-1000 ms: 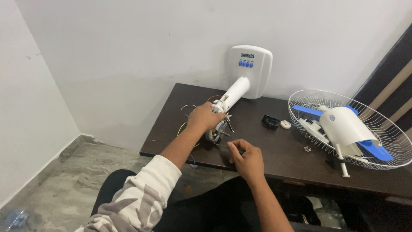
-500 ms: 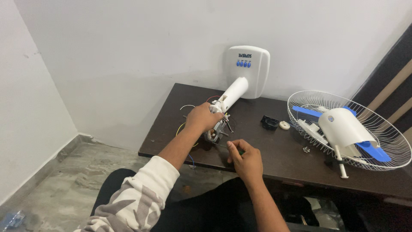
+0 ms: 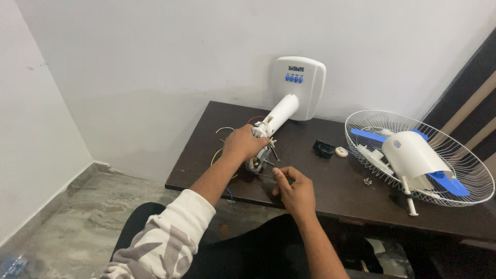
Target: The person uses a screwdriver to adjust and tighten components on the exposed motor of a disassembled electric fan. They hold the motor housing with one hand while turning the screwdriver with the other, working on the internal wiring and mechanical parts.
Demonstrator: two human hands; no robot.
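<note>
A white fan stand (image 3: pixel 281 113) lies on its side on the dark table (image 3: pixel 336 181), its flat base (image 3: pixel 299 87) with blue buttons propped against the wall. My left hand (image 3: pixel 243 142) grips the bare metal motor (image 3: pixel 257 161) at the stand's near end. Coloured wires (image 3: pixel 223 155) trail from the motor over the table. My right hand (image 3: pixel 293 188) rests on the table just right of the motor, its fingers pinched on a small thing that I cannot make out.
A white wire fan guard (image 3: pixel 454 150) lies at the table's right, holding a blue fan blade (image 3: pixel 448 182) and a white motor cover (image 3: pixel 413 155). A small black part (image 3: pixel 324 149) and a white knob (image 3: pixel 341 151) lie between the stand and the guard. Stone floor lies below on the left.
Both hands have kept their places. Only the camera has shifted slightly.
</note>
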